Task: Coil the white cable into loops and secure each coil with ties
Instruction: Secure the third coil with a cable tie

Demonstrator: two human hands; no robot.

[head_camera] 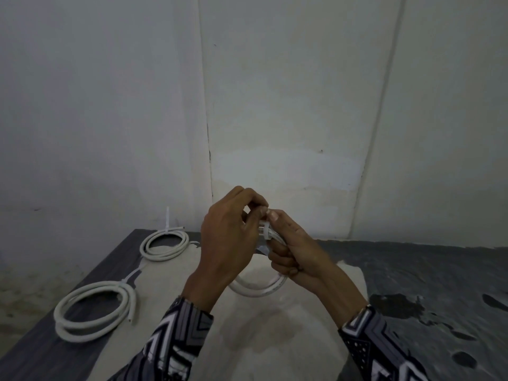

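Two hands [228, 237] [297, 257] grip one coil [258, 288]; two tied coils [94, 309] [165, 244] left.

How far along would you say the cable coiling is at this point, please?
Done: two tied coils lie on the table's left side, the near coil and the far coil, each with a tie tail sticking out. In hand: the right hand grips a third coil while the left hand pinches at its white tie. Left: finishing that tie; no loose cable is visible.

Two tied white coils [95, 310] [165, 244] lie flat at left – tie tails jutting out; a third coil [259, 288], held upright, wears a white tie [266, 230].
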